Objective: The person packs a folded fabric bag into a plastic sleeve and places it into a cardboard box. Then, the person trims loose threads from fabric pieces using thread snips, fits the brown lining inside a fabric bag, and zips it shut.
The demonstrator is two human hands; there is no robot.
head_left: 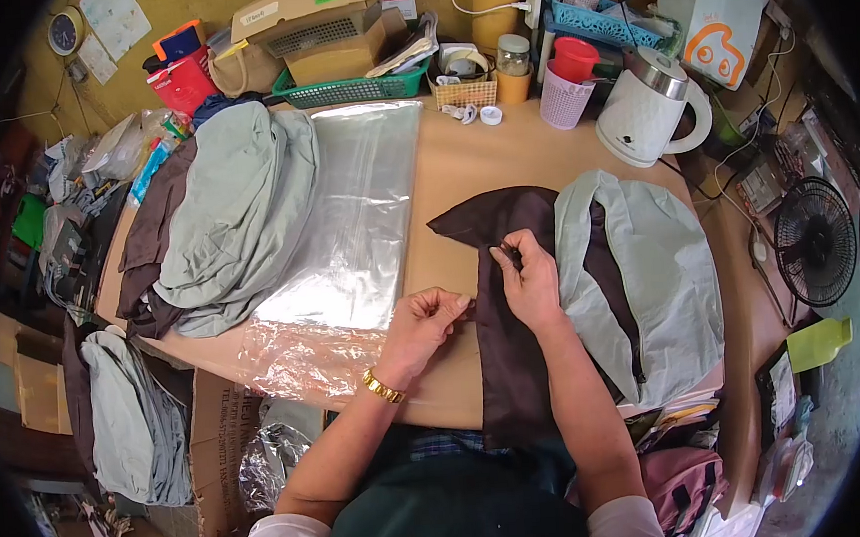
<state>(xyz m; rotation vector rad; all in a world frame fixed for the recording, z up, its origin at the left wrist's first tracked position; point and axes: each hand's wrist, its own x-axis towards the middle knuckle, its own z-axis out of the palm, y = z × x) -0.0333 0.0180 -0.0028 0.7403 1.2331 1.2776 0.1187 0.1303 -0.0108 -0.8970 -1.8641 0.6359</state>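
Green clothing (445,519) nearest. Dark cloth (512,386) on table (451,377), beside pale cloth (672,283): looks soft, light, perhaps slippery; best pinched by edge. Right hand (531,280) pinches it; left hand (422,330) at left edge, cannot tell if gripping.

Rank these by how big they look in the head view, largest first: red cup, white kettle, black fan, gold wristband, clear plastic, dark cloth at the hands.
1. Clear plastic
2. Dark cloth
3. White kettle and black fan: too alike to rank
4. Red cup
5. Gold wristband
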